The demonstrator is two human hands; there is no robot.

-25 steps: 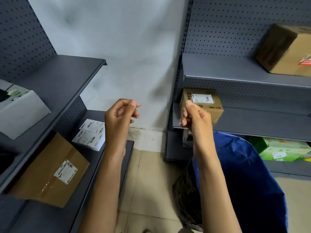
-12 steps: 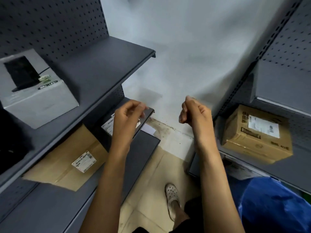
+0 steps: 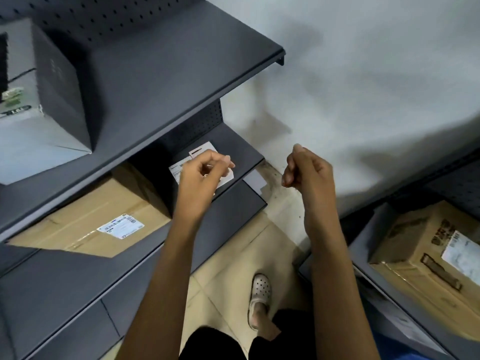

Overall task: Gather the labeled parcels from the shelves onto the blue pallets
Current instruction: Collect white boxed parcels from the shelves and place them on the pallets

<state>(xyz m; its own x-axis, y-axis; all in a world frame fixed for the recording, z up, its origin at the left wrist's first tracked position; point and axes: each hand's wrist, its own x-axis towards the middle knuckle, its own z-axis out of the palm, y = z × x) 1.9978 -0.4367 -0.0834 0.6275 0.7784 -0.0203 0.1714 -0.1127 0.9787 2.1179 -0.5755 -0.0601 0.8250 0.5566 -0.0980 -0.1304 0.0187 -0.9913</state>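
Note:
My left hand [image 3: 205, 175] hovers in front of the left rack's middle shelf with its fingers loosely curled, holding nothing. Behind it lie white labelled flat parcels [image 3: 201, 153], partly hidden by the hand. A flat cardboard parcel [image 3: 85, 219] with a white label sits further left on the same shelf. My right hand [image 3: 309, 172] hangs in the aisle, loosely curled and empty. A labelled cardboard box [image 3: 426, 253] stands on the right rack's shelf, apart from my right arm. No pallet can be made out in view.
A grey and white box [image 3: 44, 113] stands on the left rack's upper shelf [image 3: 166, 74]. A narrow tiled aisle [image 3: 228, 261] runs between the racks to the white wall. My foot in a white clog [image 3: 259, 289] stands in it. A blue edge [image 3: 415, 356] shows bottom right.
My view has swung left and down, from the right rack to the left one. The right rack's box slid to the frame's right edge. Both hands stayed raised, curled and empty.

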